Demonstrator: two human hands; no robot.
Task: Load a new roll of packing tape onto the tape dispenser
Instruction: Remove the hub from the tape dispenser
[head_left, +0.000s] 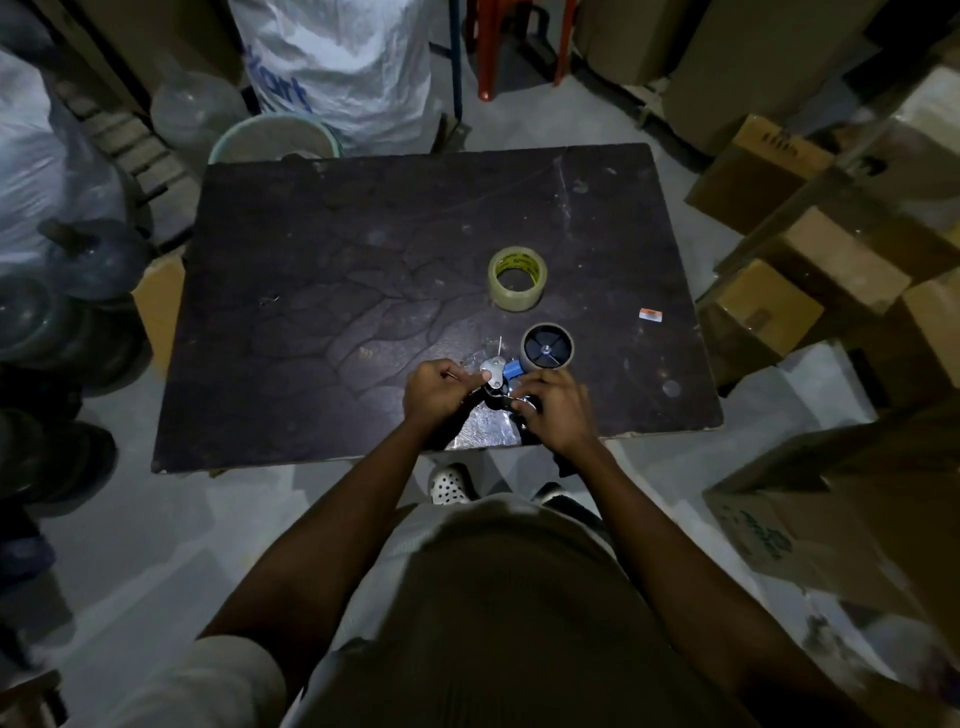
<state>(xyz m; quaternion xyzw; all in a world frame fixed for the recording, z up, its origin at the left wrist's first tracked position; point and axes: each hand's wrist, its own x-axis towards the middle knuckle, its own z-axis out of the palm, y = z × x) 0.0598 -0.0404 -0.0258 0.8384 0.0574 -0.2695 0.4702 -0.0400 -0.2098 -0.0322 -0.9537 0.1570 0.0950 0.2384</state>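
A tape dispenser (497, 375) with a metal plate and a blue part lies near the front edge of the dark table (363, 291). Its black spool wheel (546, 347) carries a brown cardboard core and points away from me. My left hand (435, 391) grips the dispenser's left side at the metal plate. My right hand (551, 410) holds its right side, over the handle. A new roll of clear packing tape (516, 278) with a yellow-printed core lies flat on the table beyond the dispenser, untouched.
A small orange and white scrap (650, 314) lies right of the roll. Cardboard boxes (810, 291) are stacked to the right. White sacks (343, 57) and a bucket (275, 139) stand behind the table. Dark round objects (62, 312) crowd the left.
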